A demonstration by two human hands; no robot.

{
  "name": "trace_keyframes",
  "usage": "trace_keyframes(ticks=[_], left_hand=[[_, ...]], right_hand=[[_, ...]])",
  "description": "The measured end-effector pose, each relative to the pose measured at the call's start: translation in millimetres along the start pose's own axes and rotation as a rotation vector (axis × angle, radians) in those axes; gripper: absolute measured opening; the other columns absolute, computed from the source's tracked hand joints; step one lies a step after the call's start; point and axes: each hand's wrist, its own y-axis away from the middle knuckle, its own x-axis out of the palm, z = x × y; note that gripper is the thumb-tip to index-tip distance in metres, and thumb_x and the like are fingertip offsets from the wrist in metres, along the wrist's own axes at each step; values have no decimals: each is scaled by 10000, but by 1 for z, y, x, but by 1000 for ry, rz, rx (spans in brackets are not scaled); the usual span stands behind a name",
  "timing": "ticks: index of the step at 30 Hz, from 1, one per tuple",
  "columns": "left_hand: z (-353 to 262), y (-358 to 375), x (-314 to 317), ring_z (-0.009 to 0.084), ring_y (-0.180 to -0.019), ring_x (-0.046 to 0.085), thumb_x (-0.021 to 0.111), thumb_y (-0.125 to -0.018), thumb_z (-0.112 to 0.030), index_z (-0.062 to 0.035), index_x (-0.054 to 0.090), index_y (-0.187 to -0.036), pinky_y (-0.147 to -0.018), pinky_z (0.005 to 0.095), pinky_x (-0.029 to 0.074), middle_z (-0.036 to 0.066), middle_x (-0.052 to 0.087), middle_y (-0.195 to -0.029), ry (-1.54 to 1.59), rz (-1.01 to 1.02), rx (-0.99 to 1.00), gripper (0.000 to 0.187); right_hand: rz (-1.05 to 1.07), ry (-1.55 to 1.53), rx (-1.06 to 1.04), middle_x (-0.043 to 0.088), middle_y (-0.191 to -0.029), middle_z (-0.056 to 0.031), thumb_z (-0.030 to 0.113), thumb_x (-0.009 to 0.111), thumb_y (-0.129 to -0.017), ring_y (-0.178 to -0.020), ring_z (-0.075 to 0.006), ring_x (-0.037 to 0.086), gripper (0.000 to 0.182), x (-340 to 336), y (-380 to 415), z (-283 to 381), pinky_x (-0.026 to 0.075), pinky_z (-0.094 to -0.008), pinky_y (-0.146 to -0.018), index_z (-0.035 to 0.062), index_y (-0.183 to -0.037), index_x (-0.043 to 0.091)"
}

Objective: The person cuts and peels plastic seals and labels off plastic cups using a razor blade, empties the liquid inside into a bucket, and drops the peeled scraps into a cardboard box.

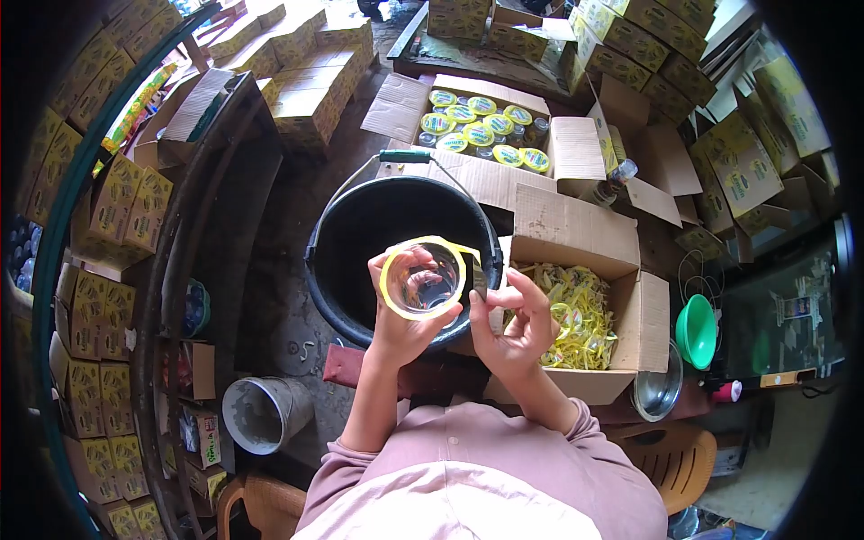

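Over the black bucket (349, 225), my left hand (396, 335) is wrapped around a clear plastic cup (439, 295) with a yellow rim. The cup's round end faces up toward me, and fingers show through it. A thin yellow strip (463, 248) stands off the rim's upper right. Between the thumb and fingers of my right hand (517, 335) is a small flat blade (479, 275), held close to the cup's right side where the strip is.
Right of the bucket, an open carton (576, 225) holds a heap of yellow strips (589, 328). Behind it, another carton (450, 177) contains several yellow-lidded cups (479, 133). A green bowl (696, 331) stands far right, a grey pail (256, 416) lower left. Stacked cartons (103, 319) line the left.
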Motion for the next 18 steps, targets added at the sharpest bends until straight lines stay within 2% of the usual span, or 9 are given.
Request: trace_keyframes(ticks=[6, 18], left_hand=[[-2, 2, 2, 181, -1030, 465, 816, -611, -163, -94, 272, -1143, -809, 305, 471, 108, 383, -1115, -84, -19, 28, 764], [-9, -3, 2, 190, -967, 482, 837, -571, -164, -96, 265, -1130, -769, 306, 477, 112, 387, -1059, -284, 52, 111, 803]], right_hand=[[-17, 25, 22, 634, -675, -72, -35, 701, -649, -556, -120, 614, 378, 6, 3, 0, 488, -223, -520, -2, -1001, 569], [-28, 122, -37, 627, -680, -68, -49, 693, -638, -595, -152, 628, 386, 4, -1, -1, 490, -244, -550, 4, -1003, 578]])
